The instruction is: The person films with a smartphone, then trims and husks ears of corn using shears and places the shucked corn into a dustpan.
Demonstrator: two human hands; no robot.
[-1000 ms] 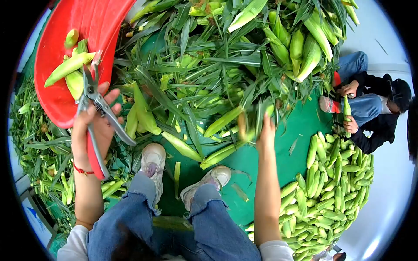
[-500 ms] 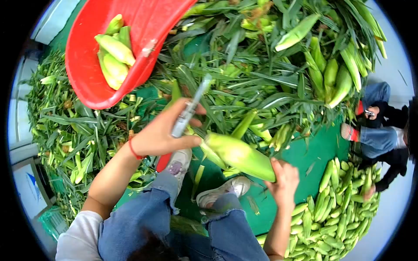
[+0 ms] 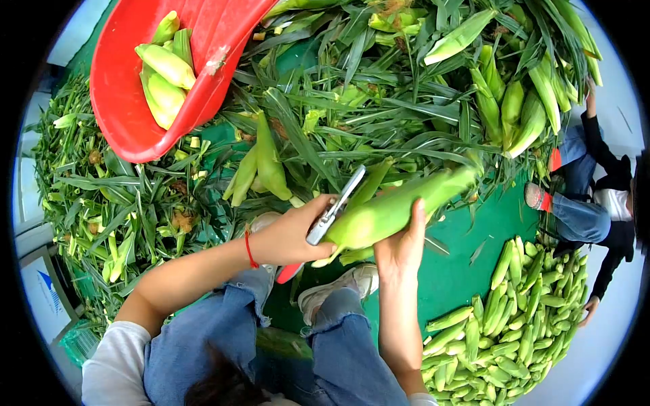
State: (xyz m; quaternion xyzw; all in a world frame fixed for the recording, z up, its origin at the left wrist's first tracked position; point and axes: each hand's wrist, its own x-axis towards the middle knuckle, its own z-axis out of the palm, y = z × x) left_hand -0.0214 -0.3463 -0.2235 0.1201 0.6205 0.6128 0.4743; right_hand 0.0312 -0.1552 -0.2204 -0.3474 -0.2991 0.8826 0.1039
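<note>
A large green ear of corn [image 3: 382, 211] in its husk lies across my right hand [image 3: 401, 245], thumb on top, its tip blurred at the upper right. My left hand [image 3: 298, 233] is closed around pruning shears [image 3: 336, 205] with metal jaws and a red handle. The shears' jaws are at the ear's lower left end; whether they touch it cannot be made out. Two ears [image 3: 271, 159] lie among leaves beyond my left hand.
A red scoop-shaped tub [image 3: 128, 128] holds several ears at the upper left. Husks and leaves [image 3: 352, 101] cover much of the green floor. A heap of corn [image 3: 501, 338] lies at the lower right. A co-worker [image 3: 589, 196] sits at the right edge.
The ear has swung from pointing down right to pointing up right, and my right hand now supports it from below. The shears are now at its end. The co-worker's arms have spread apart.
</note>
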